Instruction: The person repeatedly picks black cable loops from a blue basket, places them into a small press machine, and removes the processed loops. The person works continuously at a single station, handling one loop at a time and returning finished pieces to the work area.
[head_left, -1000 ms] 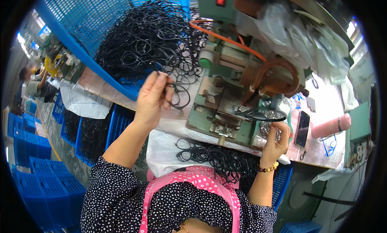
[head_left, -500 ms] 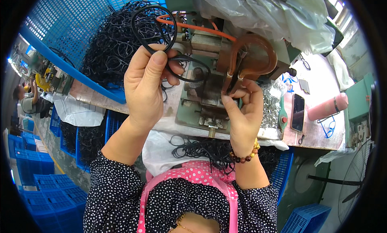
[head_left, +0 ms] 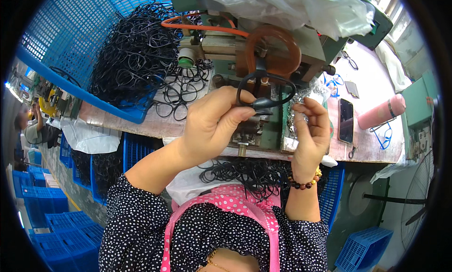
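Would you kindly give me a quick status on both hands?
Left hand pinching a black elastic loop. Right hand open beside it, not touching. Nothing between them.

The table [head_left: 141, 124] runs across the view, its worn surface pale at the right end. A blue plastic crate [head_left: 61, 41] sits tilted at its left, with a heap of black rubber rings [head_left: 129, 51] spilling out of it, and loose rings [head_left: 181, 91] lie scattered just beside. A green machine [head_left: 226, 46] stands in the middle. To the right lie a dark phone [head_left: 346, 120], a pink bottle [head_left: 380, 112] on its side, and a blue cord [head_left: 383, 138].
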`<control>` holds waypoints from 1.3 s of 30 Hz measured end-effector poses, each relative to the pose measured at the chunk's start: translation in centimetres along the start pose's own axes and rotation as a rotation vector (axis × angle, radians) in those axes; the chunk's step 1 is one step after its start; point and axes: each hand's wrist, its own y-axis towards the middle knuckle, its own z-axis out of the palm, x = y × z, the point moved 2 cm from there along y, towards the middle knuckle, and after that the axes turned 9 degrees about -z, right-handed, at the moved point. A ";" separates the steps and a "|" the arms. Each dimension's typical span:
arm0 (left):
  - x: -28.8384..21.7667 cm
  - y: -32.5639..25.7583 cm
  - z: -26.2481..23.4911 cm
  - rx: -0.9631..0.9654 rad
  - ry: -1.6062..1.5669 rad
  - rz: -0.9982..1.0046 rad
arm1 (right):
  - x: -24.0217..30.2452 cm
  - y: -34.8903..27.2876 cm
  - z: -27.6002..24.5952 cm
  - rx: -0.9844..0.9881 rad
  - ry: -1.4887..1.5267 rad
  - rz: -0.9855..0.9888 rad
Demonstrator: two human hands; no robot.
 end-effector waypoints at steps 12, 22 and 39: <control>0.7 -0.3 0.5 -0.024 0.062 0.030 | -0.6 -1.3 -8.0 -0.346 -0.449 -0.435; 0.9 0.2 0.7 -0.056 0.155 0.329 | -3.6 -1.5 -6.7 0.323 -1.078 -0.352; 10.6 -6.1 -10.1 -0.326 0.625 -0.158 | -5.3 -1.8 -5.0 -0.023 -0.806 -0.263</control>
